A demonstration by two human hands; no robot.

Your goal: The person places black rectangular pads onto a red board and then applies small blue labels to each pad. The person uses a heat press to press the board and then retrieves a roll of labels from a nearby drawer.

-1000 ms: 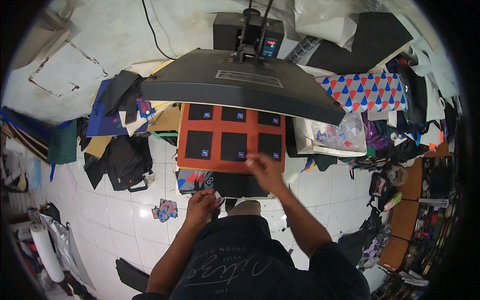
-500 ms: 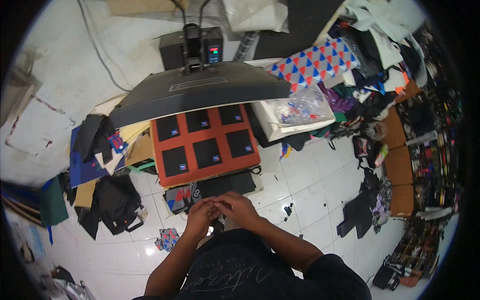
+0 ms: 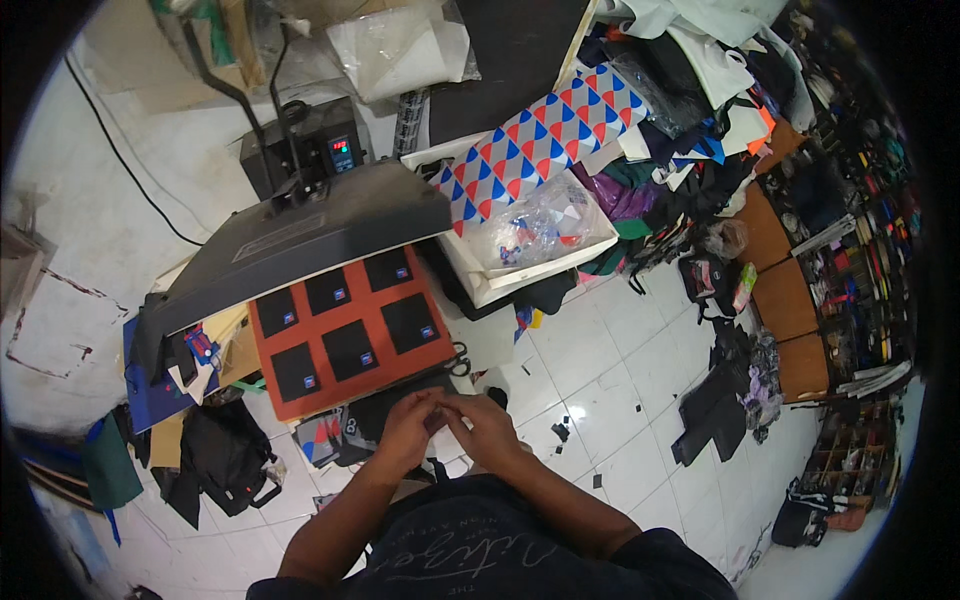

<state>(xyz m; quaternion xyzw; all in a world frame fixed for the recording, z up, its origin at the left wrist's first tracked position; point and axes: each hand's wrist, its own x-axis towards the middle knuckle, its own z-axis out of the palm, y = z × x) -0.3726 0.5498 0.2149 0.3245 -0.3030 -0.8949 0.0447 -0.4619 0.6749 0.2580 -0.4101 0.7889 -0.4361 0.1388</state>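
Observation:
My left hand and my right hand meet in front of my body, fingers curled and touching. Whatever they pinch, if anything, is hidden or too small to make out. Just beyond them is a heat press, its dark upper plate raised at an angle. On its orange-red pad lie several black fabric squares in two rows, each bearing a small blue-and-red patch near a corner. Dark and patterned pieces lie along the near edge of the press, close to my left hand.
Scissors rest beside the pad. Right of the press stands a white box holding clear plastic, with a patterned sheet across it. A black bag lies at the left. Fabric heaps and scraps cover parts of the tiled floor.
The view has turned, so the press and box now appear farther left. My hands stay together in front of me, their fingers slightly shifted.

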